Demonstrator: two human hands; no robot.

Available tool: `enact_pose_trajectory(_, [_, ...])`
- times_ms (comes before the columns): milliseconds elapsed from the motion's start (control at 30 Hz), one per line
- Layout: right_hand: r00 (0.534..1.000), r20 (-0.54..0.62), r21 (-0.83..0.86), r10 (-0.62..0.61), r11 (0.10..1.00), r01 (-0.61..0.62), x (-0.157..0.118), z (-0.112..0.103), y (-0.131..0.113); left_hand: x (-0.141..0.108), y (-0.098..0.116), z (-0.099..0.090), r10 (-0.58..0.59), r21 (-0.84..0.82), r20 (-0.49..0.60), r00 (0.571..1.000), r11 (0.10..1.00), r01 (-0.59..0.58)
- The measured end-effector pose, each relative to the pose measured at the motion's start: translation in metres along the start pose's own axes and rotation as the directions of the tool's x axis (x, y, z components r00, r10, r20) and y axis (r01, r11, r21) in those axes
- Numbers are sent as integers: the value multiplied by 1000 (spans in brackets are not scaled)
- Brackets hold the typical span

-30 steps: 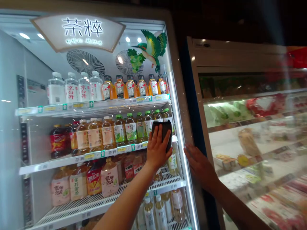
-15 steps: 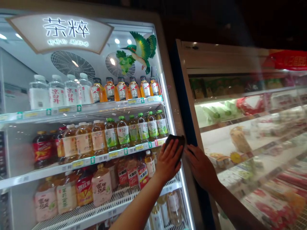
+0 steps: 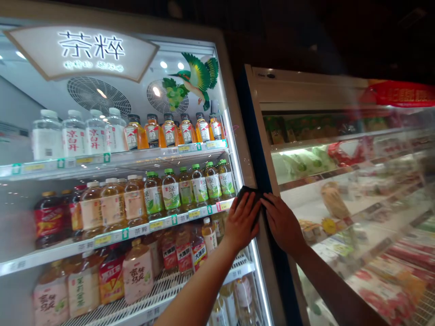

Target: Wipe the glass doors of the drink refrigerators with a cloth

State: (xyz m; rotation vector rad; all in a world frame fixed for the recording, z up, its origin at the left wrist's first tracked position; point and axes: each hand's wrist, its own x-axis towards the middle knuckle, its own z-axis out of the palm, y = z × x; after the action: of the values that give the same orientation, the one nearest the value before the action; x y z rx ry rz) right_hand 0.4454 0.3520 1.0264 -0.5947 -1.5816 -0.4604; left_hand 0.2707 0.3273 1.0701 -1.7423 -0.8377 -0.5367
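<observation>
A small black cloth-like item (image 3: 248,191) lies against the right edge of the glass door of a lit drinks cooler (image 3: 234,136). My left hand (image 3: 240,222) presses flat on it, fingers spread and pointing up. Beside it, my right hand (image 3: 282,222) reaches in from the right, its fingertips touching the item's right edge at the door frame. The fingers of my right hand are stretched out. Part of the black item is hidden under my left hand.
Behind the glass, shelves hold clear bottles (image 3: 74,133), orange bottles (image 3: 152,131) and green-capped tea bottles (image 3: 171,191). To the right stands an open chiller (image 3: 306,90) with packaged food. A dark gap (image 3: 253,131) separates the two units.
My right hand has moved left, onto the black item's edge. The black item has spread a little towards the right. The view has shifted slightly.
</observation>
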Motion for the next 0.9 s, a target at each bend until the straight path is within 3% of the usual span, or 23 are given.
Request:
enact_pose_trajectory(67, [999, -13, 56, 48, 997, -47, 9, 2, 0, 12, -9, -2, 0, -7, 0, 1000, 1000, 0])
enact_pose_trajectory(167, [994, -24, 144, 103, 985, -98, 19, 2, -3, 29, -28, -12, -152, 19, -57, 987, 988, 154])
enact_pose_trajectory(267, [989, -40, 226, 140, 966, -128, 22, -2, -7, 22, -31, -19, -278, 53, -112, 954, 957, 285])
enact_pose_trajectory(333, [986, -54, 271, 156, 953, -136, 24, -4, -10, 9, -23, -17, -206, 54, -86, 975, 976, 211])
enact_pose_trajectory(433, [987, -61, 308, 151, 943, -125, 33, -2, -15, 3, -15, -12, -7, 19, -5, 1000, 1000, 7])
enact_pose_trajectory(500, [989, -53, 312, 139, 943, -116, 37, 3, -17, 11, -22, -13, 4, 15, 7, 1000, 1000, -4])
enact_pose_trajectory(600, [993, -12, 287, 114, 952, -106, 34, 11, -17, 21, -43, -25, -161, 56, -65, 985, 985, 164])
enact_pose_trajectory(700, [997, 24, 256, 70, 964, -73, 21, 16, -17, 5, -52, -37, -319, 104, -156, 935, 936, 337])
enact_pose_trajectory(767, [998, 17, 259, 59, 964, -62, 15, 18, -19, -12, -47, -38, -275, 117, -125, 953, 950, 290])
enact_pose_trajectory(833, [998, -7, 280, 63, 958, -59, 16, 20, -23, -21, -43, -38, -142, 100, -36, 989, 984, 145])
enact_pose_trajectory(900, [997, -33, 301, 63, 952, -50, 23, 24, -31, -18, -48, -41, -39, 73, 34, 999, 997, 36])
